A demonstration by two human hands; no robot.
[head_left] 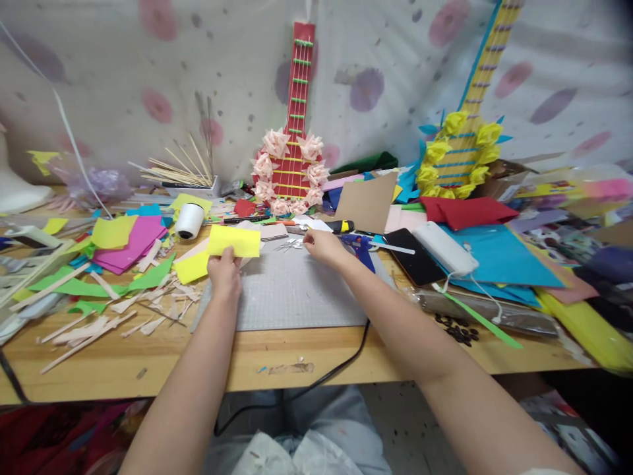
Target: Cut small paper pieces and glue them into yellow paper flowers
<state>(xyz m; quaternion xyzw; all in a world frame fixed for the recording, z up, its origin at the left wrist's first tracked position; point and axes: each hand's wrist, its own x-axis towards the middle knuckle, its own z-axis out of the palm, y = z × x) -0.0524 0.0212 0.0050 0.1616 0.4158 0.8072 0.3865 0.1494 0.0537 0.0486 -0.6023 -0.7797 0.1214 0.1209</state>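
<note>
A small yellow paper piece (241, 242) is pinched between the thumb and fingers of my left hand (225, 272), held up over the left part of the grey cutting mat (301, 297). Another yellow sheet (192, 267) lies just left of that hand. Toward the back of the mat, my right hand (325, 247) has its fingertips pressed together beside several small white and metal bits (291, 244). What those fingertips hold, if anything, is too small to make out. A blue glue gun (360, 245) lies right of my right hand, close to a yellow-and-black handle (342, 226).
Pale paper scraps (158, 300) and magenta paper (129, 244) spread at left near a white cylinder (190, 220). A phone (414, 256), power bank (445, 247) and blue sheets (509, 254) lie at right. A red paper guitar (289, 168) stands behind. A black cable (341, 366) crosses the front edge.
</note>
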